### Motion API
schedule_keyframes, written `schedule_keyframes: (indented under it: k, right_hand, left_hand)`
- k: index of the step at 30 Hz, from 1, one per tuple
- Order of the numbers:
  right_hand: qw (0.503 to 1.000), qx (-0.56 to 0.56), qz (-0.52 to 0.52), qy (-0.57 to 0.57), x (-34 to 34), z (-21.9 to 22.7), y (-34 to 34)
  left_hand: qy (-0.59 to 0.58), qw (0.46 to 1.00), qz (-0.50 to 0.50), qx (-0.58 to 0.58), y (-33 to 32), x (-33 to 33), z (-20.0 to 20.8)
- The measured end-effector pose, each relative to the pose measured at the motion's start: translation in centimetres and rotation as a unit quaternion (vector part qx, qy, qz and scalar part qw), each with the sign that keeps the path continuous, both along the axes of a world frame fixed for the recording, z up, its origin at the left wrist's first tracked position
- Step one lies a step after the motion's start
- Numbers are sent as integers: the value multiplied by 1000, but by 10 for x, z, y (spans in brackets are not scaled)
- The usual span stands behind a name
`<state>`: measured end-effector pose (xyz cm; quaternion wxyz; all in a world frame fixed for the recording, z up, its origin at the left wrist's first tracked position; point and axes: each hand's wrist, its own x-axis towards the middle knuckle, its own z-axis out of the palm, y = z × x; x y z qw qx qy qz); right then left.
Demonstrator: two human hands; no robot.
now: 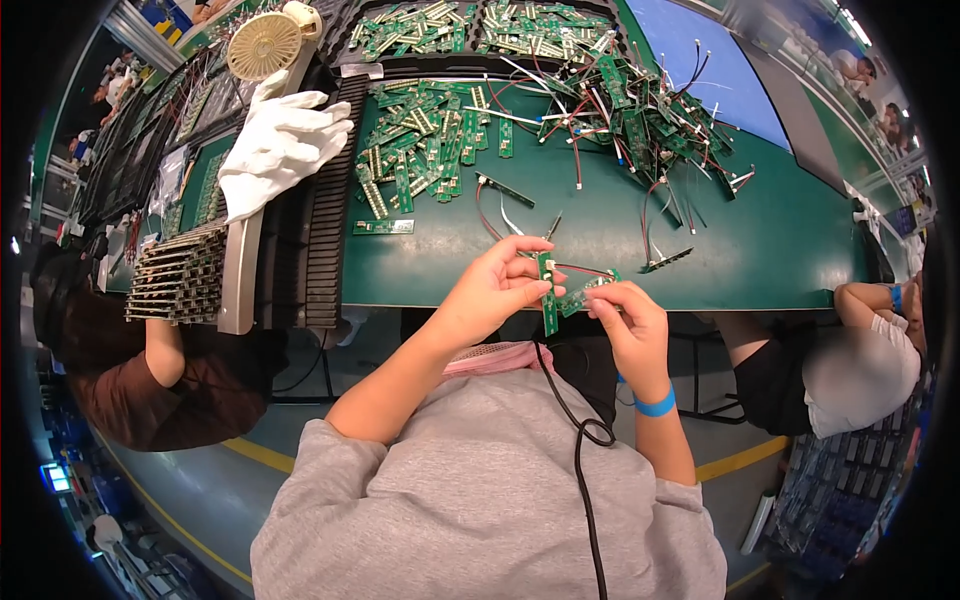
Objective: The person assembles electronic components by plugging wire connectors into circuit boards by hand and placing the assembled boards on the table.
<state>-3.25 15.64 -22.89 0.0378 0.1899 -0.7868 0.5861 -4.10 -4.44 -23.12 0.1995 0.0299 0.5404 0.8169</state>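
Observation:
My left hand (497, 286) pinches a narrow green circuit board (549, 318), held upright just over the table's near edge. Close beside it, my right hand (630, 318) grips a second small circuit board (577, 302) between thumb and fingers, tilted. Thin red and dark wires run between the two boards. A blue band (655, 403) circles my right wrist. Just beyond my hands, a wired board (508, 190) lies on the green table (450, 273). Another wired board (668, 260) rests to the right.
Loose boards (430, 140) heap at centre-left; wired boards (640, 130) tangle at the right. Black trays (410, 65) of boards stand behind. A black rack (322, 220), white gloves (283, 140) and a fan (264, 46) are left. A black cable (578, 470) hangs over my front. People sit at both sides.

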Motion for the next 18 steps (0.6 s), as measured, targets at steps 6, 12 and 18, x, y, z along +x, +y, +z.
schedule_keyframes:
  k: [6,12,18]
  right_hand:
    - [991,-13,-5,-137,-6,-9,-15]
    - [979,-50,-4,-196,-4,-17,-23]
    - [975,-99,-28,-198,-4,-12,-28]
  left_hand:
    - [-38,999,17,14,0,-3,-22]
    - [-52,996,37,56,6,1,-23]
    - [-59,994,29,89,8,1,-24]
